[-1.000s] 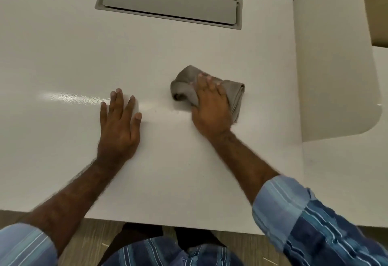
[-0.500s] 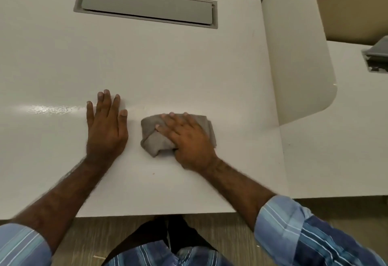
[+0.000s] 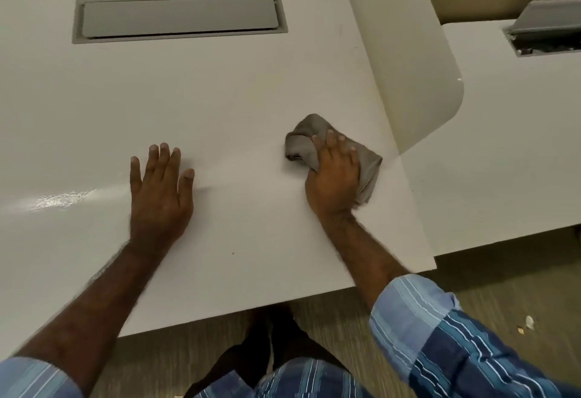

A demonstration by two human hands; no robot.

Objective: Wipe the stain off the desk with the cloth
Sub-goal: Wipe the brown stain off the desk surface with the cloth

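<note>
Desk: cloth under right hand, beside divider

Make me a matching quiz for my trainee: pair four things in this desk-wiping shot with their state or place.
Things:
1. left hand
2. right hand
3. cloth
4. grey hatch

States:
A. bunched, near the divider
B. flat and bare on the desk
C. set in the desk's far side
D. pressing on the cloth

Pairs: 1-B, 2-D, 3-A, 4-C
</note>
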